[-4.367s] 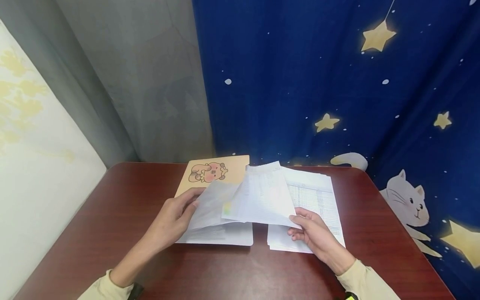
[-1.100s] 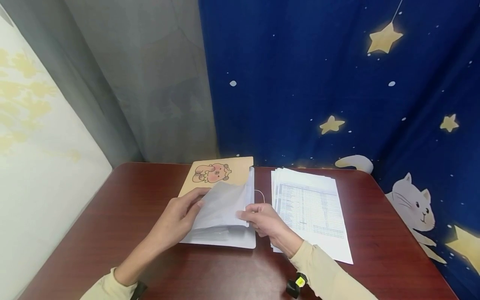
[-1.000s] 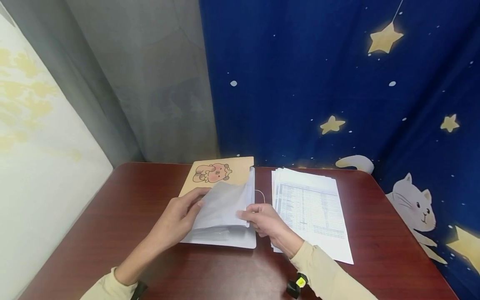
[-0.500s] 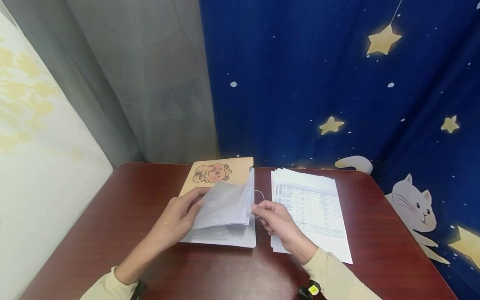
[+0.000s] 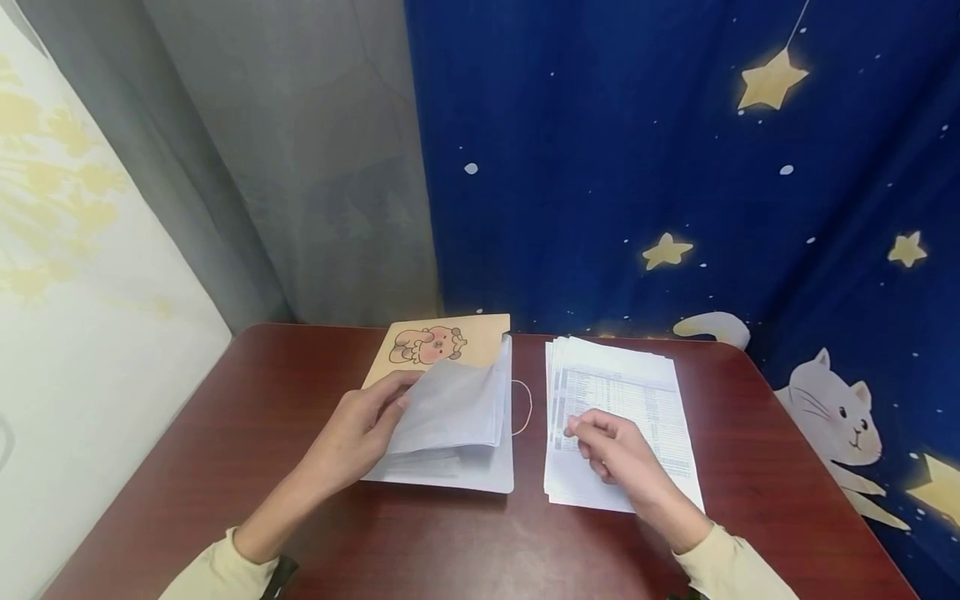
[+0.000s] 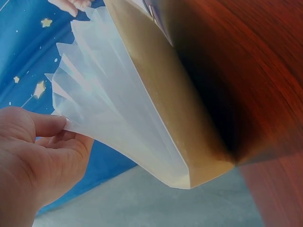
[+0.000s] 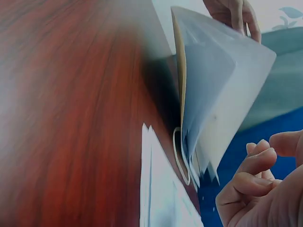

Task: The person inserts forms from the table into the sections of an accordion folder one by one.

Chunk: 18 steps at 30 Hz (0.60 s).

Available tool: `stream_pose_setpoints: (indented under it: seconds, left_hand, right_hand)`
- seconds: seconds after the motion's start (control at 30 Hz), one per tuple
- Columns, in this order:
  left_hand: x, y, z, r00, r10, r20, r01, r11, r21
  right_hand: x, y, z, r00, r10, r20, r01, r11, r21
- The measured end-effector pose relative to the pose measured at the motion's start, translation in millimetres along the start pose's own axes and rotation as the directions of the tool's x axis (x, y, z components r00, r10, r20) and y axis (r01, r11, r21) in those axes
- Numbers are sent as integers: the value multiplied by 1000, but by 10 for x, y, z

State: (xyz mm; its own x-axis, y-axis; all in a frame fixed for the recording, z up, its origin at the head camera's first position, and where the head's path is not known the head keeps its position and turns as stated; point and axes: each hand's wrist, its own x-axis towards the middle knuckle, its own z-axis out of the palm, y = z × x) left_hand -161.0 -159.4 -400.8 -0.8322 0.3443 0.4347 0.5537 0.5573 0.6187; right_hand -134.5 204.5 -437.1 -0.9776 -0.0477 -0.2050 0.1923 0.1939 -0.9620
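Note:
My left hand (image 5: 356,433) pinches the edge of the folder's clear sleeves (image 5: 450,408), lifting them at a slant. In the left wrist view, thumb and fingers of the left hand (image 6: 45,156) hold the corner of the fanned-out sleeves (image 6: 104,94). The tan folder (image 5: 390,354) has a cartoon bear on its cover and lies opened under them. My right hand (image 5: 618,454) hovers over the stack of printed sheets (image 5: 622,367), fingers loosely bent. A gap shows between thumb and fingers of the right hand (image 7: 260,184) in the right wrist view, with nothing in it.
A thin white elastic cord (image 5: 529,408) loops out from the folder's right edge, between folder and stack. Everything lies on a dark red wooden table (image 5: 480,550). Behind its far edge hang a grey curtain (image 5: 300,167) and a blue star-patterned one (image 5: 540,208).
The right hand brought a sheet leftward to the folder's sleeves, let go there, then moved back right over the paper stack. The left hand has kept its hold on the sleeves.

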Motion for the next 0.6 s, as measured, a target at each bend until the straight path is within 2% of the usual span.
stream_pose_setpoints:
  seconds: [0.3, 0.47, 0.6]
  left_hand:
    - [20, 17, 0, 1000, 1, 5, -1, 1000, 16]
    - [26, 19, 3, 1000, 2, 10, -2, 1000, 20]
    - [27, 8, 10, 1000, 0, 15, -1, 1000, 26]
  right_hand:
    - [-182, 87, -415, 993, 74, -93, -85, 989, -118]
    - [-243, 151, -604, 981, 110, -159, -132, 982, -135]
    - [-281, 196, -740, 980, 112, -167, -128, 988, -91]
